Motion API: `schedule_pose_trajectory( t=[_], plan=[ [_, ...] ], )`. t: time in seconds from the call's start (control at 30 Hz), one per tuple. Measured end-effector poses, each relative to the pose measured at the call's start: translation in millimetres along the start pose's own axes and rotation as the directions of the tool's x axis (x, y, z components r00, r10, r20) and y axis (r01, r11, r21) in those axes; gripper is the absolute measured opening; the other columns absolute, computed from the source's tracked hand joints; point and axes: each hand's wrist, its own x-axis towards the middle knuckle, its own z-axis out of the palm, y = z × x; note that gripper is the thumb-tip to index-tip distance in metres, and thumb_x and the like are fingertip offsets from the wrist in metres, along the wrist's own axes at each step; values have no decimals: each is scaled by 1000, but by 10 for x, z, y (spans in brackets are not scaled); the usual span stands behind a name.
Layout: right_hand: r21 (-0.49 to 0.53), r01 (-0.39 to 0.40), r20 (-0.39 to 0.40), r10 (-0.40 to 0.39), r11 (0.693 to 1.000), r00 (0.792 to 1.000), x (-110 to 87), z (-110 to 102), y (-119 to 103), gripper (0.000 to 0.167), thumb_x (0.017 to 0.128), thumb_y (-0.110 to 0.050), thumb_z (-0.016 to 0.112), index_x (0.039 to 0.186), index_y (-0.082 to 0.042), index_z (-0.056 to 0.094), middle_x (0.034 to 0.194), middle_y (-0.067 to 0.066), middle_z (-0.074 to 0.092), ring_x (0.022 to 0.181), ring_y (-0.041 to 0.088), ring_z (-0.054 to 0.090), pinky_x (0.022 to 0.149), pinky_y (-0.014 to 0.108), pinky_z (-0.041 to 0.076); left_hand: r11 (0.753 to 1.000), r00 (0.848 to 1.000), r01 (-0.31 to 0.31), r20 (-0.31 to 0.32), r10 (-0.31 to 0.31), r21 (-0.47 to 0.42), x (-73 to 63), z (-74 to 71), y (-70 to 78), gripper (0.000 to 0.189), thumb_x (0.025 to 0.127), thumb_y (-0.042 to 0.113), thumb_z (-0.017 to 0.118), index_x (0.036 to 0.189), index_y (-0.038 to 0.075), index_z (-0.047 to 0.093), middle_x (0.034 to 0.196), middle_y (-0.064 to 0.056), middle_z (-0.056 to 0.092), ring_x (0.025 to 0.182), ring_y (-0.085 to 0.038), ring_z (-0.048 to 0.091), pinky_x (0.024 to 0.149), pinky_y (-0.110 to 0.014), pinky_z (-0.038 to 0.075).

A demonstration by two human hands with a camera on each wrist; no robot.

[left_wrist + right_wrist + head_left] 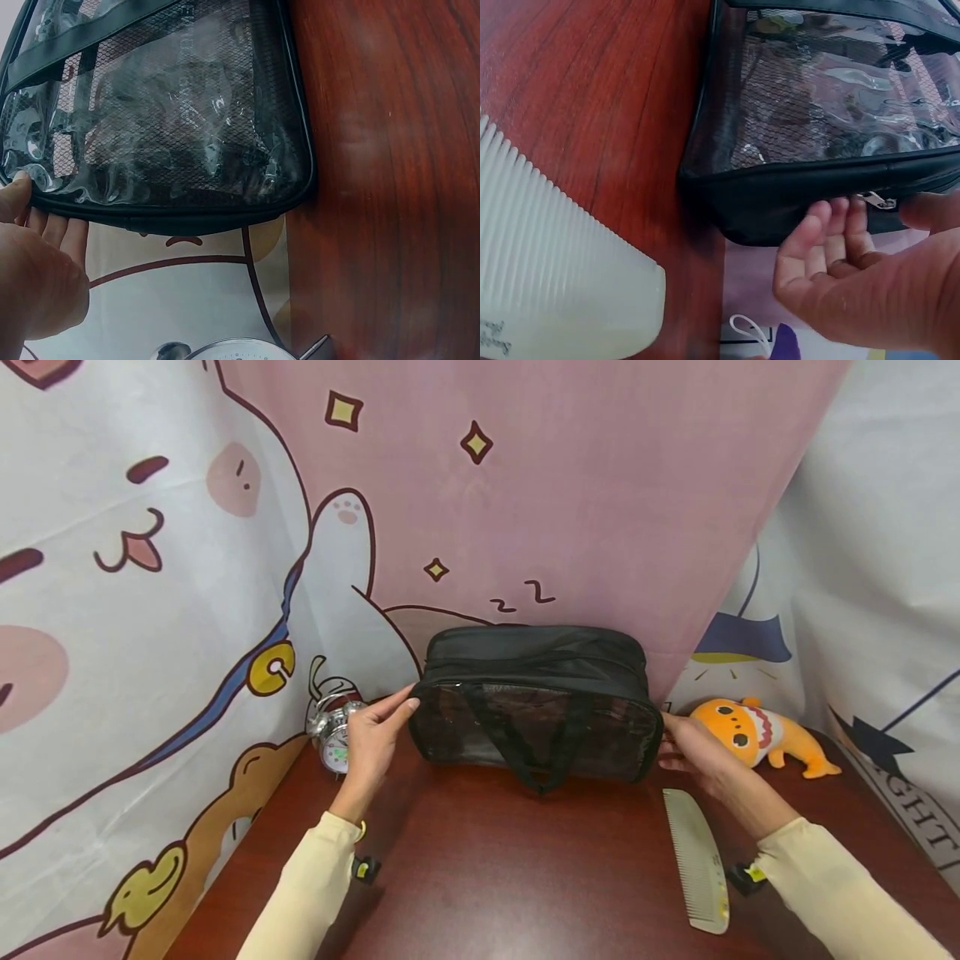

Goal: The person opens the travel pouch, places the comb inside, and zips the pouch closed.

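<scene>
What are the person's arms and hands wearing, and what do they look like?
The long, plain cream cloth left sleeve and matching right sleeve look gathered at the wrists. A small, boxy black gadget with a yellow-green patch shows by the left wrist, and another by the right. The left hand and right hand wear no gloves.

Looks boxy and black, a bag [536,710] with rounded corners and a clear, wrinkled front panel [450,727] edged in black, backed by see-through mesh; stands upright on the far part of the table [480,860], set lengthwise from left to right; has a dark strap [498,735] hanging in a V down the front and a silver zip pull [877,200] at the right end
</scene>
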Motion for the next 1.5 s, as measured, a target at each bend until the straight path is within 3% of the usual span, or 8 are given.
schedule_pose_trajectory(
  t=[0.3,0.57,0.73,0.87,1.1,1.33,1.5],
  plan=[
    [159,40,37,-46,986,998,30,-22,31,38,113,-30,46,85,-27,72,79,-15,62,76,5,60,75,23,57,1000,1000,6,2,-6,-24,-6,15,-7,27,92,33,85,118,24,83,118,0,81,116,-5,73,97,-17,55],
    [193,36,-21,-33,980,999,27,-114,-33,32,109,-24,48,82,-23,66,75,-13,62,71,5,62,70,22,56,1000,1000,13,-8,-13,-26,8,15,-30,27,91,35,85,116,27,84,118,2,81,116,-5,74,98,-18,56],
    [190,74,-42,-67,979,997,18,-168,-69,34,110,-25,51,80,-23,69,74,-12,61,67,5,58,67,21,55,999,1000,21,-11,-21,-27,4,15,-55,27,91,36,85,117,27,84,118,3,81,116,-6,74,98,-18,56],
    [243,114,-31,-110,963,993,5,-187,-102,35,111,-23,52,81,-21,70,73,-12,61,65,5,56,65,20,54,1000,1000,15,-13,-16,-25,-2,16,-61,28,92,35,85,118,26,84,118,3,81,116,-6,74,98,-18,56],
    [386,170,21,-192,907,981,-30,-210,-256,31,111,-20,55,92,-16,78,81,-10,71,71,4,63,67,19,55,1000,1000,16,-14,-17,-22,11,19,-58,30,92,33,85,119,21,83,119,0,81,115,-5,73,96,-16,55],
    [330,243,30,-267,912,963,-50,-231,-449,35,111,-21,55,90,-12,80,78,-6,74,69,7,67,66,21,58,999,1000,12,-10,-13,-34,11,18,-34,30,92,33,85,119,22,83,119,0,81,115,-5,73,97,-17,56],
    [298,255,18,-272,920,962,-39,-209,-603,33,110,-22,57,88,-12,79,77,-6,74,68,8,67,66,22,58,999,1000,8,-15,-9,-37,24,6,-31,29,92,33,85,119,22,83,120,-1,81,115,-4,74,96,-17,56]
  ],
)
